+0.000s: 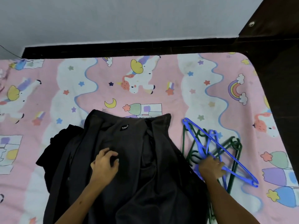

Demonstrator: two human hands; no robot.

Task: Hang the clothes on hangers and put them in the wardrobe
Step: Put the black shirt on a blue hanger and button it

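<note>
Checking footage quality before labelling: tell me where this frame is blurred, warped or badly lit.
Head view: motion blur smears the blue hanger and right hand; wide-angle distortion bows the bed frame; soft, even light, no glare; the dark shirt loses fold detail.

Dark charcoal grey shirt [129,167] near the middle, small black label with white lettering [124,127] at its far end. Black garment [53,152] left of it. Bright blue hanger [221,152] on the right, over dark green hangers [236,147]. Pink bedsheet [161,78] with wavy white bands edged in blue, printed with white unicorns with yellow manes, pastel rainbows, a yellow moon, and stars in blue, orange, purple and green. Dark brown bed frame [129,49] at the far edge. Pale grey wall [113,16] beyond.
</note>
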